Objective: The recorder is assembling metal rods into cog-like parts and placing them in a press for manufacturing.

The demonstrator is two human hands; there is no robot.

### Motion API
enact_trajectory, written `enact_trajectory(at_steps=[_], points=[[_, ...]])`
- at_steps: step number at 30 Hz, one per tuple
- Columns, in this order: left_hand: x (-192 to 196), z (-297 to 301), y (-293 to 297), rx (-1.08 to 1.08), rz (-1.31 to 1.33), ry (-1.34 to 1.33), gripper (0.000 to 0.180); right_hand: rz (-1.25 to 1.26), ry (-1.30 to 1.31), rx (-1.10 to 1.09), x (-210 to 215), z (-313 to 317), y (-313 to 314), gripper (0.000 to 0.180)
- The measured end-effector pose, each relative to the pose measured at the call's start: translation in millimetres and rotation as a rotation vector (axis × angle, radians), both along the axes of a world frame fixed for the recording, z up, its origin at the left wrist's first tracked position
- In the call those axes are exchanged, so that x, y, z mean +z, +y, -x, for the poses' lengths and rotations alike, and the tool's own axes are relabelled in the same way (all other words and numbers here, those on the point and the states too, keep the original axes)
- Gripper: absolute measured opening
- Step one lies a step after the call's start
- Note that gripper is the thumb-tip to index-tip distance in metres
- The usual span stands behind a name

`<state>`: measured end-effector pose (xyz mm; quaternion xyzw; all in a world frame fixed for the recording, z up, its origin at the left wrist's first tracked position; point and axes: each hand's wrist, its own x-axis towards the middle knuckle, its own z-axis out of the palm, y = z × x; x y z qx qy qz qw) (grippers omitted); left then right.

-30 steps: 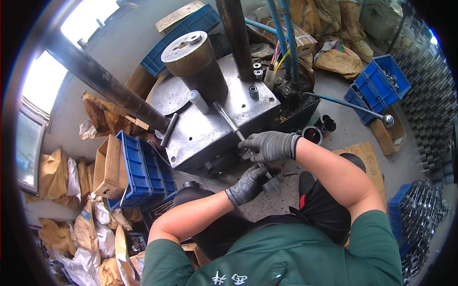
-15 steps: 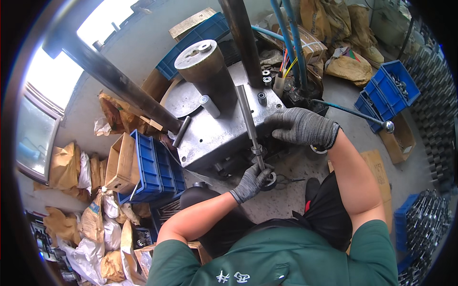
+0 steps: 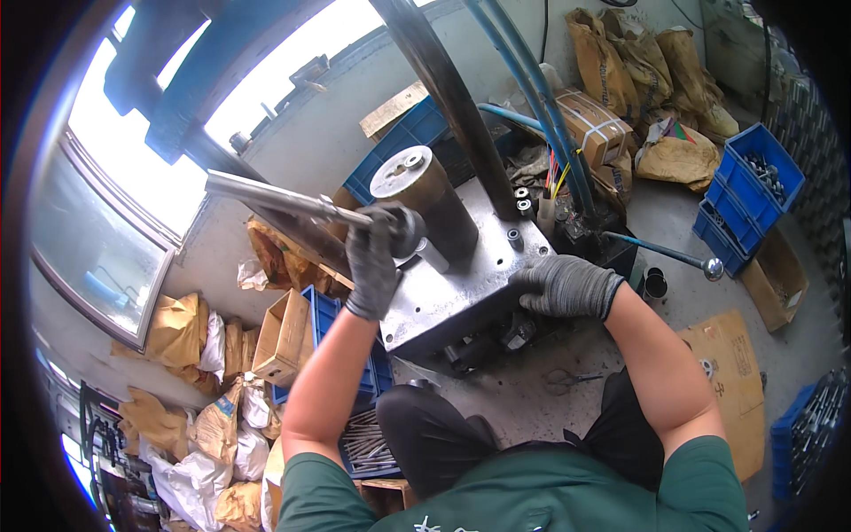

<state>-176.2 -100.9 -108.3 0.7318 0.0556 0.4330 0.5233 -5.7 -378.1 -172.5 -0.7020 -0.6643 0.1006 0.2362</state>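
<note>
Raised over the left part of the steel block, my gloved left hand (image 3: 374, 270) is closed round a long metal shaft (image 3: 266, 197). The shaft tilts up to the left, with a dark ring (image 3: 409, 232) at its end by my fingers. My gloved right hand (image 3: 572, 285) lies at the right front edge of the steel block (image 3: 470, 301), fingers loosely apart, holding nothing visible. Behind it on the block are a small dark bushing (image 3: 515, 238) and a thick round post (image 3: 443, 213). A light grey cylinder (image 3: 433, 255) stands beside the post, partly behind my left hand.
A dark column (image 3: 452, 106) rises behind the block. At its right are blue pipes (image 3: 541, 97) and a ball-ended lever (image 3: 712, 268). Blue bins (image 3: 753, 177) of metal parts stand right; a cardboard box (image 3: 282, 337) and a bin of rods (image 3: 368, 443) stand left.
My left hand has risen from low in front of the block to its left part, swinging the shaft leftward. My right hand has lowered onto the block's edge. The view has shifted.
</note>
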Motion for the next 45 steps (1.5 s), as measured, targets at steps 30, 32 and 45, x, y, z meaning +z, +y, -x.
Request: enact_trajectory(at_steps=[30, 32, 45], points=[[34, -149, 128, 0.366, 0.014, 0.212, 0.015, 0.249, -0.066, 0.021, -13, 29, 20, 0.036], [36, -152, 124, 0.408, -0.043, 0.219, 0.02, 0.283, -0.085, 0.022, -11, 29, 17, 0.036], [41, -131, 91, 0.747, -0.384, -0.018, 0.029, 0.059, -0.022, -0.069, -7, 25, -2, 0.039]])
